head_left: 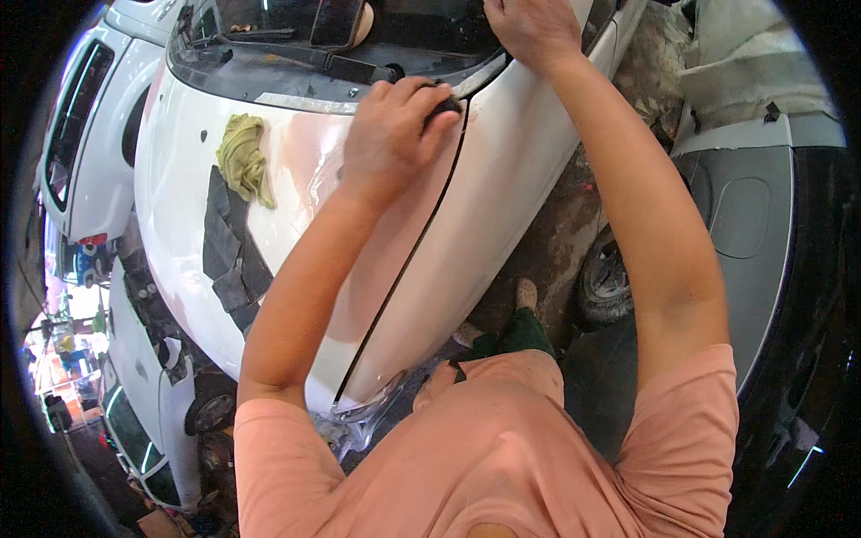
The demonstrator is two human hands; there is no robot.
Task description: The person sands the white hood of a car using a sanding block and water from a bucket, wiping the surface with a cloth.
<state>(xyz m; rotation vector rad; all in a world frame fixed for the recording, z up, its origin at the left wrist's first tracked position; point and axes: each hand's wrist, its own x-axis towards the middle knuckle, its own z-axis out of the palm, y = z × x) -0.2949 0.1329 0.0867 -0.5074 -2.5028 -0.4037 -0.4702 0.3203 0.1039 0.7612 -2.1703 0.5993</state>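
Note:
My left hand [392, 134] is closed around a small dark pad [443, 108], perhaps a sanding block, mostly hidden under the fingers. It presses at the rear corner of a white car's hood [296, 229], beside the dark seam with the fender. Dull pinkish patches show on the paint there. My right hand [536, 34] rests by the edge of the windshield [421, 40]; its fingers are mostly cut off by the upper edge of the picture. A crumpled yellow-green cloth [242, 160] lies on the hood, with several dark grey sheets [229, 247], like sandpaper, below it.
A grey car panel [744, 211] and a wheel [607, 280] stand close on my right. Another white car [94, 134] is at the far left, with a detached-looking white panel [143, 359] below it. Clear plastic [354, 435] hangs near the front of the hood.

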